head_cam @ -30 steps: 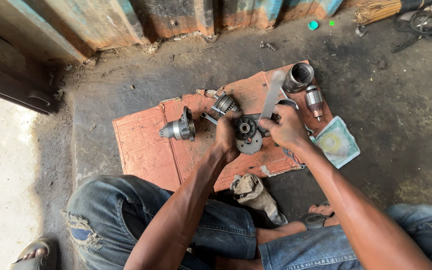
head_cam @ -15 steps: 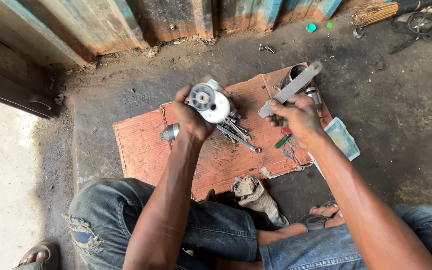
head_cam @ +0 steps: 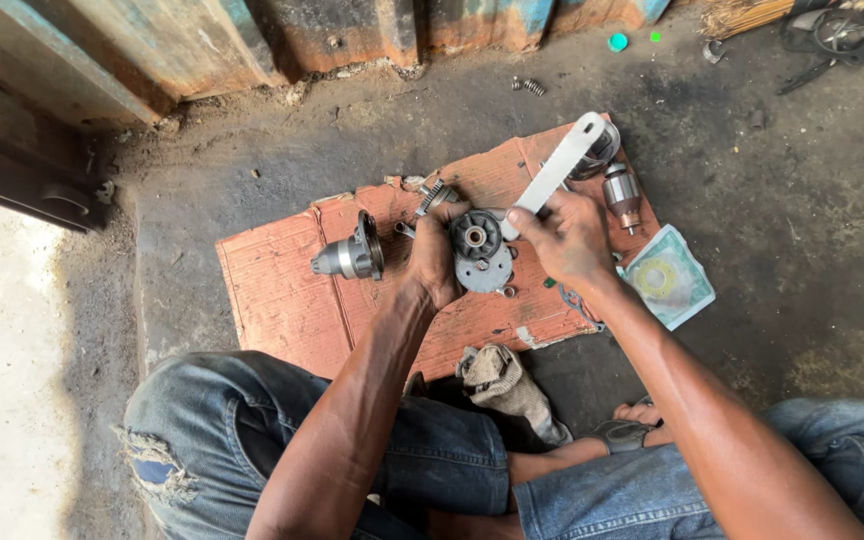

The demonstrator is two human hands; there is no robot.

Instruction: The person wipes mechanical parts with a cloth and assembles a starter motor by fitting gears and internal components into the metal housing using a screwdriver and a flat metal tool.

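Both hands are clamped on parts. L hand (head_cam: 439,255) is wrapped round the left edge of a round metal end plate (head_cam: 482,262), dark hub in its centre, held face-up just over the cardboard sheet (head_cam: 282,300). R hand (head_cam: 572,240) is closed on the lower end of a flat silver wrench (head_cam: 562,170), thumb & fingers pinching the shaft; the wrench runs up & away to the right from the grip, its near end touching the plate's upper right rim.

Left of the L hand, apart from it: a grey nose housing (head_cam: 350,258) lying on its side on the cardboard. Just above the L fingers: a small pinion gear (head_cam: 436,196). Beyond the R hand, up-right: an armature (head_cam: 621,194), w/ a metal cylinder case (head_cam: 604,148) partly hidden behind the wrench head. Right of the R wrist: a clear plastic packet (head_cam: 667,280) on the ground. Below both wrists, near the person's knees: a crumpled dirty rag (head_cam: 502,385).
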